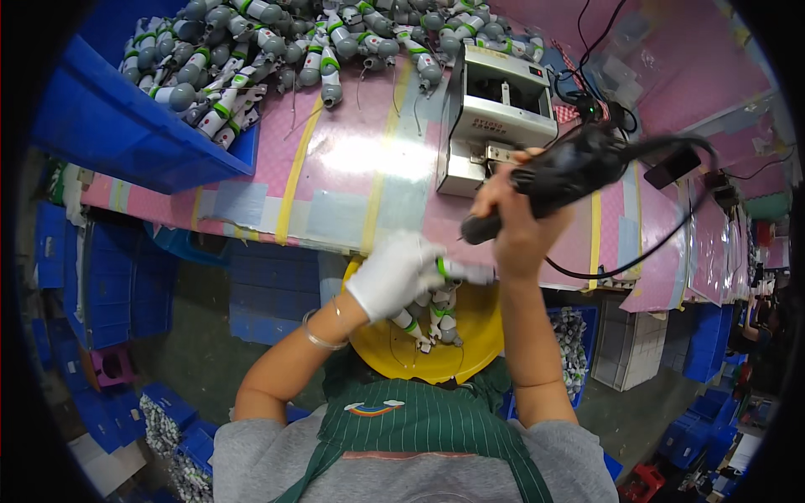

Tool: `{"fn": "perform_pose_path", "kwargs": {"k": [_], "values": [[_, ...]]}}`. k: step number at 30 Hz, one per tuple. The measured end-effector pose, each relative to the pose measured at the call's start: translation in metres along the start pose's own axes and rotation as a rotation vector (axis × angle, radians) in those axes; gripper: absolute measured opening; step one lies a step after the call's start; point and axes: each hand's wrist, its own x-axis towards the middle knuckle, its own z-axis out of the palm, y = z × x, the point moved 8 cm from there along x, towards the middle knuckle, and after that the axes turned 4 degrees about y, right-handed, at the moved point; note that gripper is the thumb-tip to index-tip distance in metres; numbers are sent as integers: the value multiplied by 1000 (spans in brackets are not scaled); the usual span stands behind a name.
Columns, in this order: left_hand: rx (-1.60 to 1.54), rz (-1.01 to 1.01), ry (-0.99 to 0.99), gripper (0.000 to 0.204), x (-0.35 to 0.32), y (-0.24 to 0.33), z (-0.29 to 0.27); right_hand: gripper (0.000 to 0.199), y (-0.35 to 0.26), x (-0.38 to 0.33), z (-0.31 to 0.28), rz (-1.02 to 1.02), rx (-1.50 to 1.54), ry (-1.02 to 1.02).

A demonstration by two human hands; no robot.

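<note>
The left hand (pixel 396 272) wears a white glove, and its grip is closed on a small gray-and-white part (pixel 466 272) with a green band. The part is at one o'clock from the middle of the yellow bowl (pixel 376 354), up over the rim. It is blurry, so I cannot tell just how each finger sits.

The bare right hand (pixel 527 225) has its grip wrapped around a black tool (pixel 579 163). The tool's tip is near the part, and I see a gap between them.

The part looks light and hard, like plastic, so it should not squash. It is smooth and could roll or slip. I would hold it around the fat middle, by the green band. Other parts in the pile (pixel 335 42), at eleven o'clock on the counter (pixel 272 138), have thin wires hanging down. Those could bend or pull loose, so don't tug there. The tool looks heavier, so its thick body is the best place to hold.
</note>
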Motion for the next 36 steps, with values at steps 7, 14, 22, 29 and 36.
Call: {"fn": "perform_pose_path", "kwargs": {"k": [7,14,22,29,36], "values": [[-55,-204,667,37,53,-87,-138,12,-51,66,-8,-273,-104,79],[233,-707,895,46,97,-227,-186,15,-21,60,5,-222,-165,11],[-373,-564,451,29,49,-135,-111,12,-25,64,-12,-173,-127,68],[74,97,298,44,1,-28,-44,19,-10,35,-11,19,-37,78],[19,100,300,43,17,-9,-13,37,7,4,-3,59,38,-22]]}}
